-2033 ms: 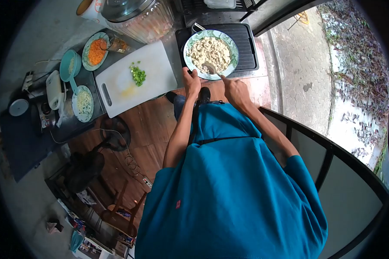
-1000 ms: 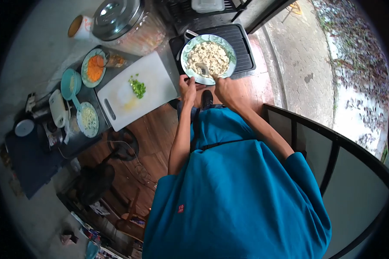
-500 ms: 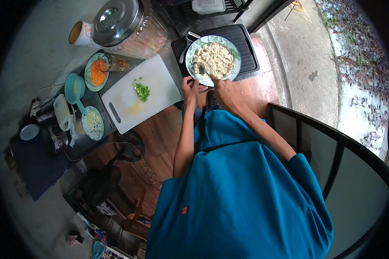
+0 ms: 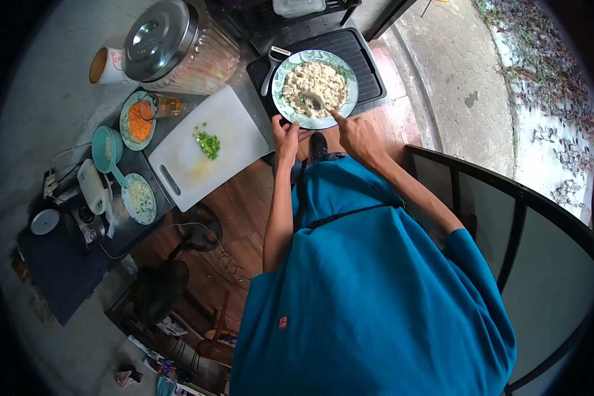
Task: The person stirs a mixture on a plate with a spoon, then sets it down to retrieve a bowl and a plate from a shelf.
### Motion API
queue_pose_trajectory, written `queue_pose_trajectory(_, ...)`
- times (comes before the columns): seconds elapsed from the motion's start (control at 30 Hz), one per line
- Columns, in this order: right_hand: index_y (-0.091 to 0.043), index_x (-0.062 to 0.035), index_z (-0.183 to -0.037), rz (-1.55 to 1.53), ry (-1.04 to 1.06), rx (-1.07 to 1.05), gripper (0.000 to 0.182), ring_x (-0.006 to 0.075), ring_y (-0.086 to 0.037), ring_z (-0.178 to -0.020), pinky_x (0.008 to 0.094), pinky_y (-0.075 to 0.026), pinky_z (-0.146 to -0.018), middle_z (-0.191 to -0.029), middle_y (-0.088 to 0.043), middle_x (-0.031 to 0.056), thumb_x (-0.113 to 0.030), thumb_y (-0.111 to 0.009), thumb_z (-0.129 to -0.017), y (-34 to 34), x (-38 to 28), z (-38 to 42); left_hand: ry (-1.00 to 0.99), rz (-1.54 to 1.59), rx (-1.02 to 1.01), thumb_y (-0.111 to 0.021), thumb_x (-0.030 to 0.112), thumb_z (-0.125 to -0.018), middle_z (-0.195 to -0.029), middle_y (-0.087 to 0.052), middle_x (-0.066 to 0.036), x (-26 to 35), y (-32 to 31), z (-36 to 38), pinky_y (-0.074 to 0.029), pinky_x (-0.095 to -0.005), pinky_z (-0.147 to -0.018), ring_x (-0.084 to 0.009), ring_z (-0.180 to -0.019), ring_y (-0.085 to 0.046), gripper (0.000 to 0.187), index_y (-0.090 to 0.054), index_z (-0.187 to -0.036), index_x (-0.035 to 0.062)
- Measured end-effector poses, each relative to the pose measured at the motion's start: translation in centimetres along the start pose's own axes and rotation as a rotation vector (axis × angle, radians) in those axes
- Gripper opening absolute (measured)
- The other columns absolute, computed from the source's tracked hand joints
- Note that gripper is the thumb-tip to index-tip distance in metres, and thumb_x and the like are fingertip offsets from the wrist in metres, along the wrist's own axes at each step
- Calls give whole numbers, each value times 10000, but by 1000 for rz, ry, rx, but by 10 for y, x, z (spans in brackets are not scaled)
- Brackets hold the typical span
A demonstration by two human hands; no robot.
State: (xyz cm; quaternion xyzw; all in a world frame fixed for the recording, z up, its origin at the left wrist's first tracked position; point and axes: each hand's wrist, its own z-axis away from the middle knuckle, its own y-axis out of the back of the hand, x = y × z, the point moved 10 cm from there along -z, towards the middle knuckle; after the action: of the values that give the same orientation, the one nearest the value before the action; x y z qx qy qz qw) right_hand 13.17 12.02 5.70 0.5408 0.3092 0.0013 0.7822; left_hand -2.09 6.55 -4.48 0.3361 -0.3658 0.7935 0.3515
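A round plate (image 4: 350, 74) with a green-patterned rim holds a heap of pale, crumbly mash (image 4: 315, 80). My left hand (image 4: 286, 141) grips the plate's near left edge, thumb at the rim and fingers partly hidden beneath it. My right hand (image 4: 362, 138) is closed around the handle of a spoon (image 4: 313, 101), whose bowl is pressed into the near side of the mash. The plate overlaps a black ridged griddle (image 4: 370, 79). A peeler (image 4: 270, 69) lies just left of the plate.
A white cutting board (image 4: 224, 132) bears chopped green onion (image 4: 208, 144). Beyond it stand a plate of shredded carrot (image 4: 138, 121), a glass (image 4: 168, 107), a teal cup (image 4: 107, 149), another plate (image 4: 138, 198) and a large lidded jar (image 4: 204, 59). A black railing (image 4: 488, 177) runs along the right.
The spoon has shifted within the mash and shows more of its bowl. My right hand has moved slightly right and down from the plate. My left hand keeps its hold on the rim.
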Motion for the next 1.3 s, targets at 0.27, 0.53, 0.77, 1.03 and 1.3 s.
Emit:
queue_pose_trajectory(0.27,-564,-38,-1185,67,90,-38,451,369,-643,-656,454,-518,-569,-701,-631,225,-65,-532,-736,-12,-1,-12,-41,30,-43,-426,-29,-894,-1034,-506,-256,-3,-13,0,-592,-387,-724,-333,-833,-648,342,-211,-1152,28)
queue_pose_trajectory(0.53,-617,-29,-1113,-42,69,123,355,392,-612,-616,470,-489,-575,-665,-585,269,-41,-488,-783,35,-8,-22,12,-10,-40,-442,-58,-879,-1051,-530,-269,-4,-18,7,-590,-337,-684,-305,-784,-659,467,-153,-1226,61)
queue_pose_trajectory(0.77,-646,34,-918,-299,-122,30,242,455,-617,-771,507,-499,-717,-736,-588,325,-98,-478,-805,-14,40,-45,9,-6,-7,-438,-57,-882,-1043,-543,-263,-4,-21,13,-582,-348,-703,-300,-784,-657,531,-115,-1279,85)
queue_pose_trajectory(1.03,-590,56,-769,-61,97,212,188,442,-602,-650,506,-495,-609,-711,-578,311,-91,-475,-789,46,-5,-32,-91,-47,146,-513,59,-916,-952,-590,-162,7,8,1,-581,-316,-646,-242,-714,-658,198,-438,-1083,-17)
queue_pose_trajectory(1.3,-601,58,-781,-54,-49,47,186,440,-620,-688,504,-507,-640,-692,-579,312,-89,-486,-780,-11,16,-47,-53,-97,141,-502,32,-912,-884,-590,-141,1,10,4,-585,-321,-628,-212,-721,-640,102,-433,-968,-17)
